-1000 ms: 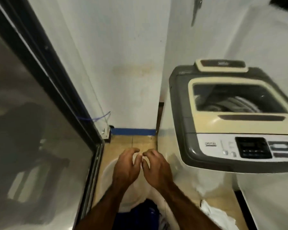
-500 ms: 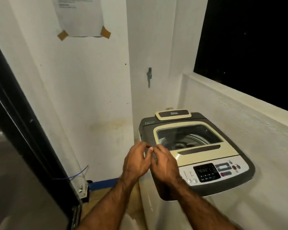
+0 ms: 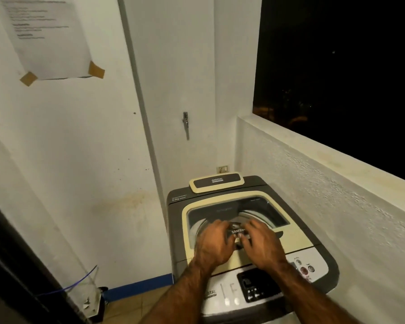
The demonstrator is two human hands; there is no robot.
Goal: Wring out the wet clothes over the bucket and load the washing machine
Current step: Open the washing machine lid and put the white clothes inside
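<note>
The washer (image 3: 250, 230) sits in a corner, walls close behind and right. Both hands, left (image 3: 214, 245) and right (image 3: 262, 246), rest half-curled on its closed lid (image 3: 262, 206), grasping nothing.

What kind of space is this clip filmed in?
Probably a small laundry nook or enclosed balcony in a home. A top-loading washing machine sits in the corner of white walls, beside a low ledge under a dark opening showing night outside. A printed notice is taped to the wall.
</note>
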